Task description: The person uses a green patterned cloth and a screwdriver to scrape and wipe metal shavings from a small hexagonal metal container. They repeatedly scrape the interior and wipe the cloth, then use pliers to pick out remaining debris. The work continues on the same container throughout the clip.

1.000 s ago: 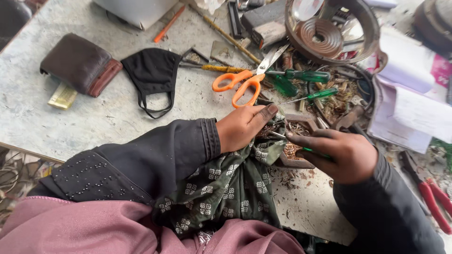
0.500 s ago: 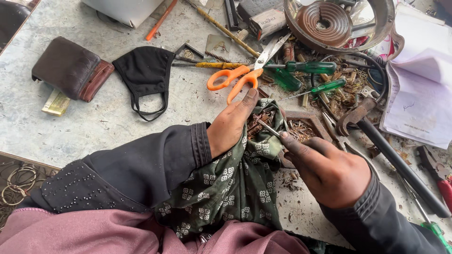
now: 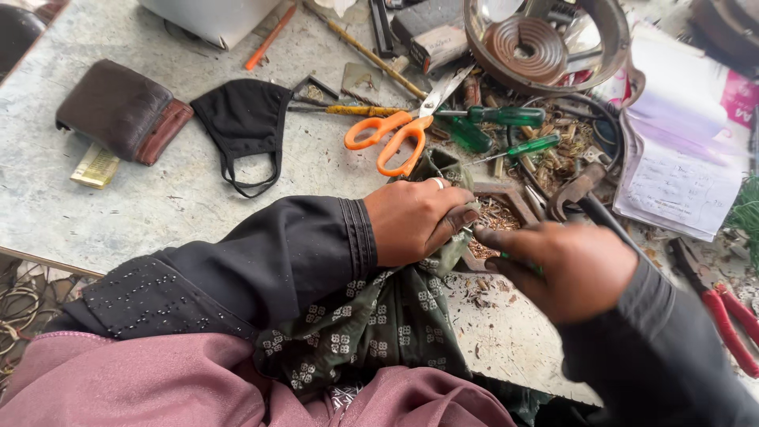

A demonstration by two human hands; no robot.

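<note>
Gripping patterned cloth [image 3: 371,324]: left hand [image 3: 415,221]; right hand [image 3: 569,269] fingers closed on green-handled tool [image 3: 522,265]; two hands.

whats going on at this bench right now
A person sits at a cluttered worktable. Their left hand presses down on a small part wrapped in green patterned cloth, and their right hand works at it with a thin green-handled tool; the tip is hidden between the hands. Orange scissors and green screwdrivers lie just beyond the hands. A black face mask and a brown wallet sit to the left, red pliers to the right.
</note>
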